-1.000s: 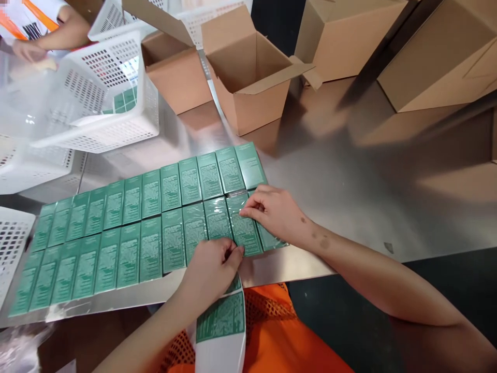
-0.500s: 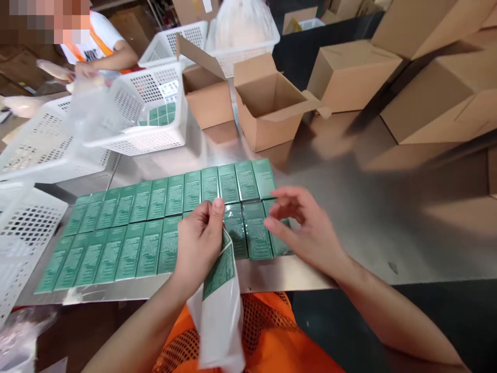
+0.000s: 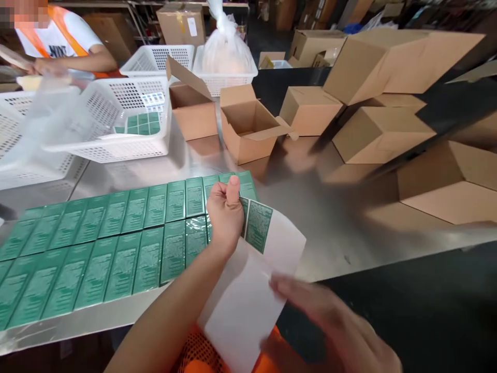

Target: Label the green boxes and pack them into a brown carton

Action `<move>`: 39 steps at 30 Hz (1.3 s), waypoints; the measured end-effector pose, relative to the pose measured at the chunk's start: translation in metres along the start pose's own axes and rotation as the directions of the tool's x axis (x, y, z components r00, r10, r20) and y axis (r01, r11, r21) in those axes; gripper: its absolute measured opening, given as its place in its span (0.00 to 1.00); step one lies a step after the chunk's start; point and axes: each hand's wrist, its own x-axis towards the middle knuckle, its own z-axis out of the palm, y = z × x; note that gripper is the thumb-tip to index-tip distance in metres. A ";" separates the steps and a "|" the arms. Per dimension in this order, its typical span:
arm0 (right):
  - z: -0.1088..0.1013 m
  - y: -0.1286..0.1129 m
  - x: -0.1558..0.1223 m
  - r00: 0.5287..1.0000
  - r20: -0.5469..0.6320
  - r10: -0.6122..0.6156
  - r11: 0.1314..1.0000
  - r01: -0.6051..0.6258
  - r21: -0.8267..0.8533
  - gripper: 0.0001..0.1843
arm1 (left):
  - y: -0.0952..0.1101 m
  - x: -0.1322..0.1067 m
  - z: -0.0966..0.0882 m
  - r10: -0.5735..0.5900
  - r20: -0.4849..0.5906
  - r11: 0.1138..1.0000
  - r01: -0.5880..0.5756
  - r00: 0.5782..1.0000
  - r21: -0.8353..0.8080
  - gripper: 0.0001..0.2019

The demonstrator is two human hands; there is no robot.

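Note:
My left hand (image 3: 227, 215) is closed, thumb up, on the upper end of a white label sheet (image 3: 243, 295). Printed green labels (image 3: 259, 226) show beside my fingers; the long white part hangs toward my lap. My right hand (image 3: 330, 316), blurred, is at the sheet's lower right edge, its fingers and thumb apart; whether it touches the sheet I cannot tell. Behind and left of my left hand, small green boxes (image 3: 149, 254) lie in two long rows on the metal table (image 3: 326, 223). My left hand and the sheet hide part of the right end.
Two open cartons (image 3: 248, 127) stand behind the rows, with several more cartons (image 3: 382, 134) at the right. White plastic baskets (image 3: 128, 147) line the left; one holds green boxes. Across the table, a person (image 3: 73, 46) handles a clear bag. The table's front edge runs before me.
My left hand has lifted the label sheet, and its white face is now turned into view. My right hand has moved down from the green boxes to the sheet's edge. The view has shifted right.

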 end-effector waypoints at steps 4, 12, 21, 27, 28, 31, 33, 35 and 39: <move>0.027 0.010 0.037 0.986 -0.146 0.077 0.988 -0.096 -0.124 0.25 | 0.003 -0.014 -0.010 -0.064 0.088 0.995 0.057 0.994 0.080 0.23; 0.050 0.038 0.065 0.987 -0.091 0.135 0.986 -0.125 0.108 0.18 | 0.022 -0.025 -0.044 0.016 0.201 0.976 -0.059 0.979 0.212 0.22; 0.054 0.046 0.065 0.988 0.049 0.145 0.965 -0.152 0.213 0.08 | 0.017 -0.008 -0.040 0.012 0.185 0.888 -0.095 0.983 0.449 0.24; 0.038 0.049 0.062 0.908 0.061 -0.414 0.889 0.390 0.239 0.13 | 0.005 0.015 -0.042 0.016 0.189 0.802 -0.126 0.982 0.583 0.23; 0.031 0.050 0.061 0.880 0.088 -0.467 0.845 0.415 0.336 0.14 | 0.005 0.022 -0.046 -0.003 0.217 0.775 -0.135 0.976 0.618 0.23; 0.007 0.059 0.067 0.916 -0.005 -0.401 0.732 0.323 0.599 0.14 | 0.014 0.038 -0.068 -0.196 0.402 0.682 -0.170 0.894 0.711 0.24; -0.003 0.069 0.080 0.980 -0.053 -0.194 0.699 0.176 0.693 0.11 | 0.024 0.042 -0.083 -0.394 0.609 0.692 -0.214 0.688 0.689 0.23; -0.003 0.080 0.098 0.998 0.062 0.009 0.681 -0.052 0.731 0.12 | 0.031 0.037 -0.094 -0.502 0.765 0.761 -0.213 0.404 0.613 0.21; 0.019 0.100 0.133 0.841 0.512 0.174 0.560 -0.512 0.651 0.14 | 0.023 0.008 -0.090 -0.532 0.760 0.785 -0.119 0.374 0.608 0.20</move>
